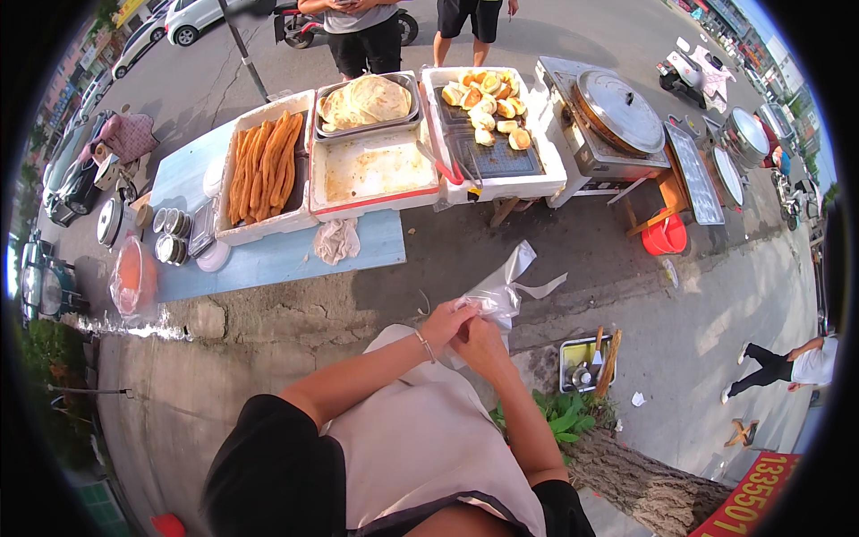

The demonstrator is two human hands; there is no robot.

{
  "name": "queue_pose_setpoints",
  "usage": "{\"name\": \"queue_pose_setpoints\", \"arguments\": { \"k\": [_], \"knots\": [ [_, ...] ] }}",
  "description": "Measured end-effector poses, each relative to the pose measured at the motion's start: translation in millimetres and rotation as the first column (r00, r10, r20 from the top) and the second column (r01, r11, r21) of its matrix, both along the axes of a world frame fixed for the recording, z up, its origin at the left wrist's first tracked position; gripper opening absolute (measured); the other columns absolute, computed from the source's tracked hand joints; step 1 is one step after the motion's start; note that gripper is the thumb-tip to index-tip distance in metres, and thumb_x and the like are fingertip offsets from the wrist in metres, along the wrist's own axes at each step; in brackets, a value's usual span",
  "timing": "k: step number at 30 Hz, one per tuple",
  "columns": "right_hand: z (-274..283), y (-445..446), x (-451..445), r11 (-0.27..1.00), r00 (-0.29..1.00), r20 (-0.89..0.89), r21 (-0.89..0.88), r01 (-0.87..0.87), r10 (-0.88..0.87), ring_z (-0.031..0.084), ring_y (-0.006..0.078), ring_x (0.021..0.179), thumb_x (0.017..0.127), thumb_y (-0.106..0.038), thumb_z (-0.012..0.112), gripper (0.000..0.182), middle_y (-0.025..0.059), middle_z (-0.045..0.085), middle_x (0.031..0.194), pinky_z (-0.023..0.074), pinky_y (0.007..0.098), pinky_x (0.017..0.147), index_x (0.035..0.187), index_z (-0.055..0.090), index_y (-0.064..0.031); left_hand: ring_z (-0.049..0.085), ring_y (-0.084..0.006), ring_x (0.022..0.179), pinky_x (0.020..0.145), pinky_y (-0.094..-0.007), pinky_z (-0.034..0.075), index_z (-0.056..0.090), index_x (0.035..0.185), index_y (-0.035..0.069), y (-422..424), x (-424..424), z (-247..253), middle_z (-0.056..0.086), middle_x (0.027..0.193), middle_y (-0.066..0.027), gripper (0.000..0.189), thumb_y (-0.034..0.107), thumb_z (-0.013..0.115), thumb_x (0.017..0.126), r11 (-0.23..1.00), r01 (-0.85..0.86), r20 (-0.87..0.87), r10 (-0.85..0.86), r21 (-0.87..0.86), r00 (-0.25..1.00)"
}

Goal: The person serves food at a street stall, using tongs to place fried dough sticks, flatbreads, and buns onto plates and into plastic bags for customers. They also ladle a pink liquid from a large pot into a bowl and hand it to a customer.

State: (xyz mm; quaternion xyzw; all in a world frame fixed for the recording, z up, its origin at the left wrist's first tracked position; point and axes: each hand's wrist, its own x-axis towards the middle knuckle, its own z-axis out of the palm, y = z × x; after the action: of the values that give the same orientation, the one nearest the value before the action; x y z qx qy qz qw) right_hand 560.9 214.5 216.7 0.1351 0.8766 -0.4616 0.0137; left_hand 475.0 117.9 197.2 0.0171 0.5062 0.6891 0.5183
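Note:
In front of my apron, both hands are close together on a thin whitish plastic bag (500,292). My left hand (445,327) grips its near edge, fingertips meeting those of my right hand (484,346), which pinches it too. The bag's far end and a loose handle stick out beyond my fingers. What lies between the fingertips is hidden. Across from me is a foam box of long fried dough sticks (265,168). Beside it, a metal tray holds stacked flatbreads (366,102) above a foam box (372,178). Small browned buns (493,101) fill part of another foam box.
Red-handled tongs (451,173) lean between two boxes. A crumpled cloth (337,241) lies on the blue tabletop (295,258). At right stand a lidded griddle (621,111) and a red bucket (664,233). Two people stand beyond the stall. A tree trunk (644,463) rises near my right.

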Motion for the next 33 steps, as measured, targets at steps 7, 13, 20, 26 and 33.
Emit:
{"name": "queue_pose_setpoints", "arguments": {
  "k": [7, 13, 20, 26, 33],
  "knots": [
    [9, -78, -106, 0.937, 0.939, -0.025, -0.067, -0.344, 0.343, 0.062, 0.0322, 0.075, 0.079, -0.017, 0.067, 0.02, 0.0159, 0.065, 0.084, 0.0478, 0.0403, 0.066, 0.09, 0.058, -0.0024, 0.056, -0.0094, 0.062, 0.054, -0.0245, 0.046, 0.064, 0.096, 0.003, -81, -112, -21, 0.062, 0.076, -0.0007, 0.03, 0.028, 0.047, 0.1, 0.877, -0.479, -0.202, 0.463, -0.035, 0.863],
    [51, -84, -183, 0.987, 0.969, -0.218, -0.084, -0.136, 0.115, 0.061, 0.023, 0.074, 0.073, -0.027, 0.08, 0.038, 0.0115, 0.066, 0.092, 0.0467, 0.0328, 0.063, 0.09, 0.059, -0.0007, 0.047, -0.0133, 0.055, 0.053, -0.0304, 0.04, 0.06, 0.091, 0.0, -146, -184, -2, 0.053, 0.06, -0.0036, 0.035, 0.03, 0.046, 0.101, 0.863, -0.486, -0.924, 0.06, -0.142, 0.377],
    [-12, -49, -260, 0.84, 0.97, 0.035, -0.508, -0.19, 0.241, 0.061, 0.0156, 0.094, 0.07, -0.022, 0.083, 0.082, 0.0137, 0.065, 0.101, 0.0484, 0.0294, 0.084, 0.135, 0.038, -0.0017, 0.047, -0.0131, 0.051, 0.049, -0.03, 0.039, 0.061, 0.09, 0.001, -151, -241, -7, 0.053, 0.059, -0.0041, 0.033, 0.027, 0.044, 0.101, 0.934, -0.356, -0.914, 0.118, -0.03, 0.387],
    [-57, -22, -322, 0.731, 0.907, -0.08, -0.565, -0.382, 0.413, 0.059, 0.007, 0.088, 0.083, -0.019, 0.07, 0.032, 0.0028, 0.068, 0.098, 0.0483, 0.0262, 0.078, 0.107, 0.065, 0.0018, 0.051, -0.0161, 0.045, 0.046, -0.0311, 0.04, 0.062, 0.094, 0.001, -131, -298, -28, 0.052, 0.052, -0.0053, 0.027, 0.022, 0.046, 0.1, 0.847, -0.491, -0.911, 0.02, -0.203, 0.411],
    [-72, 25, -388, 0.735, 0.911, 0.022, -0.599, -0.317, 0.411, 0.06, 0.0073, 0.073, 0.09, -0.017, 0.063, 0.02, 0.0028, 0.069, 0.079, 0.0488, 0.025, 0.067, 0.09, 0.07, 0.0016, 0.061, -0.0243, 0.049, 0.048, -0.0337, 0.045, 0.063, 0.098, 0.004, -100, -351, -38, 0.059, 0.055, -0.0084, 0.022, 0.02, 0.048, 0.098, 0.834, -0.406, -0.902, -0.224, -0.373, 0.369]
  ]
}}
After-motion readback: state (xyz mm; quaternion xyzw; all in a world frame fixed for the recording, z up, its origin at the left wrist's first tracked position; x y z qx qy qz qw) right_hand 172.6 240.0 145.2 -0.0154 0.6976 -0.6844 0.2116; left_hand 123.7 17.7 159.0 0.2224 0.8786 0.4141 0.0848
